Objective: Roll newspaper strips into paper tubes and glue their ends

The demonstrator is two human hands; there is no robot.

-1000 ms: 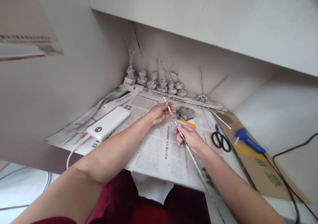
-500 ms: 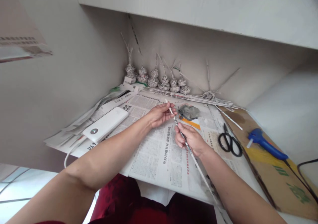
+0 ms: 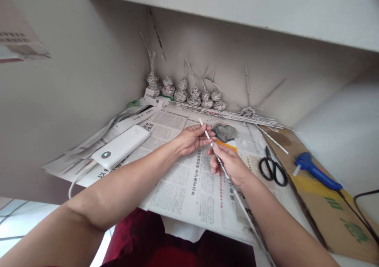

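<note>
Hands [image 3: 229,165] on stick [image 3: 232,185], diagonally forward-left

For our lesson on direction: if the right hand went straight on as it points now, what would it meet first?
The right hand would probably meet the left hand first, just ahead and to its left; both hold the thin paper stick. Depth is hard to judge from one view.

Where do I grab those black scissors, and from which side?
Probably by the loop handles, coming from the near side with the right hand: the scissors lie flat, loops toward the person, blades pointing away. That hand holds a paper stick, so it should let go first.
</note>
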